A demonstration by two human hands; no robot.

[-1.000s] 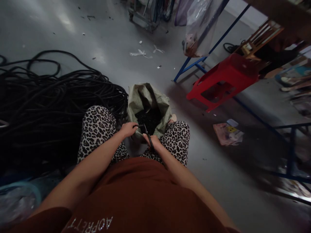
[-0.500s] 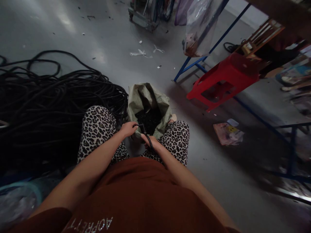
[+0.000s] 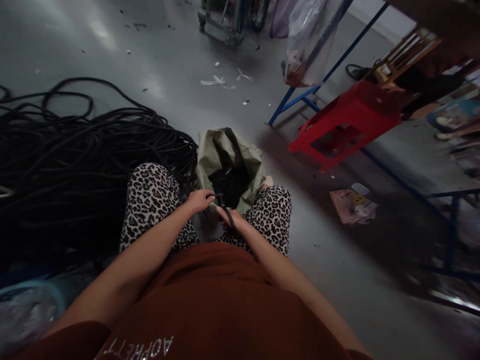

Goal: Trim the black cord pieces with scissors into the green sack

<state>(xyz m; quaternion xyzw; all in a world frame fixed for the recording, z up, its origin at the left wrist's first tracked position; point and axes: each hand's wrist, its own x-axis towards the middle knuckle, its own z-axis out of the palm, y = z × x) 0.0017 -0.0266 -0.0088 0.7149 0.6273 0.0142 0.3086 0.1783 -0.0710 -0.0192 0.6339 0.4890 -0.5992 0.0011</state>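
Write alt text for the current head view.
Left hand holding a dark strip and right hand holding black scissors, at the near edge of an open greenish sack of dark pieces between leopard-print knees. A tangled heap of black cord lies at the left, a red stool at the right.

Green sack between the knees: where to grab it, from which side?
Likely best: pinch the far rim of the green sack, coming from the floor beyond it. That edge stands up as a thin wall above the black pieces inside. The near edge is crowded by the left hand and the right hand with its scissors, and the knees flank it.
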